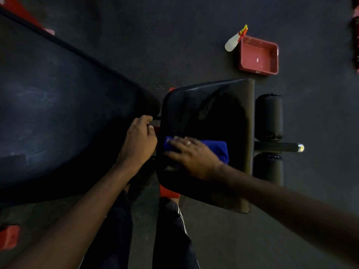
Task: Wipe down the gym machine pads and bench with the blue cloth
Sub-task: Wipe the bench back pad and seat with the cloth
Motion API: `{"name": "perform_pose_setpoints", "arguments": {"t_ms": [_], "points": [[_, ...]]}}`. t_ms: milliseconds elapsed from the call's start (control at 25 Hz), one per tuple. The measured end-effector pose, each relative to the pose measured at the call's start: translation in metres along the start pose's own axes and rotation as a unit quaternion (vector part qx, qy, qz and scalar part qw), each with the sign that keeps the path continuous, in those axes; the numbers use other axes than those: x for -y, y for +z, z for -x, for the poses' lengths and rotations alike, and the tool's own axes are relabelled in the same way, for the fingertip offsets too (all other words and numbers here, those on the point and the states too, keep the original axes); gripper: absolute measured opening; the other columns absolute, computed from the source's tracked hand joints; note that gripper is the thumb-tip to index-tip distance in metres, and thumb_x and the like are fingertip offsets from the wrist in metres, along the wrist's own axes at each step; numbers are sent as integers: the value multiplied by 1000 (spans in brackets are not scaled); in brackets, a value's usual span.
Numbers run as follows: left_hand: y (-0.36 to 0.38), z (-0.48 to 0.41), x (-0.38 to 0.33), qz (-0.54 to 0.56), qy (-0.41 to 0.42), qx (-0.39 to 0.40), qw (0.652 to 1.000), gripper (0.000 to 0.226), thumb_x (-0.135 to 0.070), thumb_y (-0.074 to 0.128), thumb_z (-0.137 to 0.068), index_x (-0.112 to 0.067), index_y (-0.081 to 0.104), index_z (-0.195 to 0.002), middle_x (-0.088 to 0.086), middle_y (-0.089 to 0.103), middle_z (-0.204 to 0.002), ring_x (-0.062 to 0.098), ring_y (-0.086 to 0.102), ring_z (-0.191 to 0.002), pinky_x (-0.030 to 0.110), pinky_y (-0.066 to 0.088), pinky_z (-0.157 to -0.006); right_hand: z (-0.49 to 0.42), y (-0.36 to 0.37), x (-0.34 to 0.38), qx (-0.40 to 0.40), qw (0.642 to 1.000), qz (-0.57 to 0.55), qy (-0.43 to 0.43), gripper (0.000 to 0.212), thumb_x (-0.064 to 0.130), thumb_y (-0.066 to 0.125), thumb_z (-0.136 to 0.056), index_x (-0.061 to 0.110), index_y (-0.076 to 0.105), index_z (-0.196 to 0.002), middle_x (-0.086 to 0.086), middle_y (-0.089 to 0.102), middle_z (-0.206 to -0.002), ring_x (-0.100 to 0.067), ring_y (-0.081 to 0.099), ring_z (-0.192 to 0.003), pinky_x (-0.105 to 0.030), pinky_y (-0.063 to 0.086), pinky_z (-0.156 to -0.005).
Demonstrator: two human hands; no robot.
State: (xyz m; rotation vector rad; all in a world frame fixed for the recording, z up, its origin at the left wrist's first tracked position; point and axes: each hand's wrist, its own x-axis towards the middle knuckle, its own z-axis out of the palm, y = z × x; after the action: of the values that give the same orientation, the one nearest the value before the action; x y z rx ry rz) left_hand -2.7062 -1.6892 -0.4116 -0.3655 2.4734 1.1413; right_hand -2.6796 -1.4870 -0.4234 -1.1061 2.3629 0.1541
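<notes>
Centre: right hand (pixel 191 154), fingers flat, presses blue cloth (pixel 215 150) onto seat pad (pixel 213 105); left hand (pixel 138 138) curls at the pad's left edge, grip indiscernible. Risk: cloth overshooting that edge.

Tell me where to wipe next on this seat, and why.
Probably sweep the right hand and blue cloth across the seat pad toward the roller pads: the cloth lies at the opposite end, with most of the pad bare beyond it.
</notes>
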Motion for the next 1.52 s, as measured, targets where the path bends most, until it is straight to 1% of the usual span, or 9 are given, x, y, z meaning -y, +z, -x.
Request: {"name": "perform_pose_setpoints", "arguments": {"t_ms": [160,360,520,600,840,1000,1240,1400,1520], "points": [[14,4,-4,-11,23,12,1000,39,-16,45,-102,-16,48,-141,5,47,-143,14,49,-122,23,38,-91,-46,-50,-120,-135,970,7,202,54,51,41,-96,24,51,-142,-17,45,-148,-41,52,-126,-52,41,-104],[52,13,-24,-52,78,135,986,51,-25,40,-106,-17,32,-155,7,29,-159,24,35,-143,36,35,-113,-28,-58,-155,-191,907,-58,371,56,30,62,-88,24,47,-142,-15,38,-152,-40,52,-125,-51,45,-99],[62,17,-30,-90,79,143,982,52,-25,42,-104,-15,31,-154,10,24,-162,27,31,-146,39,33,-115,-10,-7,-63,-190,960,-48,201,55,27,65,-87,22,53,-141,-18,39,-155,-42,44,-137,-53,44,-107],[58,18,-26,-94,95,153,979,53,-23,43,-104,-19,30,-155,7,24,-162,25,32,-146,37,35,-115,-1,-2,-69,-167,978,-3,125,54,29,64,-89,23,53,-141,-17,42,-153,-39,46,-136,-51,43,-107],[60,16,-24,-105,108,145,978,56,-22,43,-104,-19,27,-157,9,22,-165,26,32,-147,35,34,-114,16,-56,-189,-205,904,-39,374,58,22,63,-87,27,47,-142,-11,37,-153,-39,55,-121,-50,48,-91],[61,17,-28,-110,88,139,980,55,-19,44,-103,-17,29,-156,12,25,-163,27,37,-144,36,37,-113,35,-32,-128,-203,922,-27,329,54,26,64,-88,28,51,-140,-12,38,-154,-37,58,-120,-44,55,-79],[60,12,-25,-120,95,113,982,52,-16,44,-100,-20,40,-152,7,33,-161,26,44,-140,37,42,-110,63,10,-63,-183,961,-41,203,68,23,72,-77,25,52,-143,-14,43,-152,-34,54,-130,-44,53,-92],[61,18,-10,-122,135,115,977,59,-15,47,-100,-25,31,-156,2,27,-163,22,51,-134,30,46,-101,45,-16,-126,-224,932,-39,281,56,35,65,-88,27,50,-142,-10,39,-155,-35,47,-136,-48,41,-107],[63,19,-1,-83,118,117,983,59,-15,48,-101,-32,33,-155,-7,26,-163,17,48,-136,20,38,-100,42,-21,-119,-238,906,-87,339,51,39,62,-91,31,50,-140,-6,36,-156,-33,58,-120,-43,53,-83]]}}
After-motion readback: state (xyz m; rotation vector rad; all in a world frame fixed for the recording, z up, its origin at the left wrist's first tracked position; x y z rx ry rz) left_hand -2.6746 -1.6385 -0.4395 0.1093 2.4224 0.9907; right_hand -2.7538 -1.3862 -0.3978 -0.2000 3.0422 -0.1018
